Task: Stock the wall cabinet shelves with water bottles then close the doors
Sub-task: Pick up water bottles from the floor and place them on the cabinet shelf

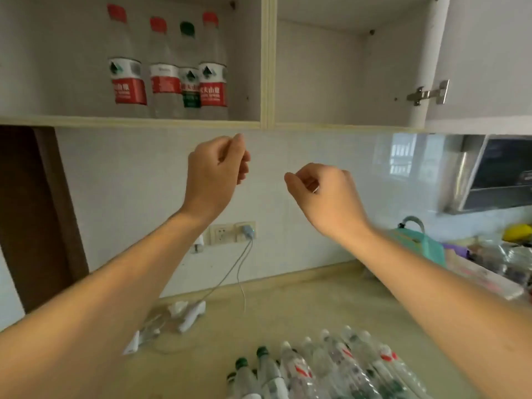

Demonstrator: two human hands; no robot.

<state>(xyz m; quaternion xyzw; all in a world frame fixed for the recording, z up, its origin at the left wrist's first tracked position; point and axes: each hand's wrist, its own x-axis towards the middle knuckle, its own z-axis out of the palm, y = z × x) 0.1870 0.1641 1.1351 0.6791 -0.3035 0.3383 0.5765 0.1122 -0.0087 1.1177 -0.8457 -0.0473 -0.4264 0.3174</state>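
Observation:
Several water bottles [168,67] stand upright in the left compartment of the wall cabinet [264,82]; most have red caps, one has a green cap [187,28]. The right compartment holds nothing, and its door [486,59] hangs open at the right. My left hand [217,165] and my right hand [319,191] are raised in front of the tiled wall, just below the cabinet's bottom edge. Both have loosely curled fingers and hold nothing. A cluster of bottles [325,367] stands on the countertop below, near the frame's lower edge.
A wall socket with a plugged charger [246,230] and trailing cables [187,315] sit at the back left of the counter [273,309]. A teal appliance [417,243], clutter and a range hood [495,174] fill the right side. A dark doorway [37,211] is at the left.

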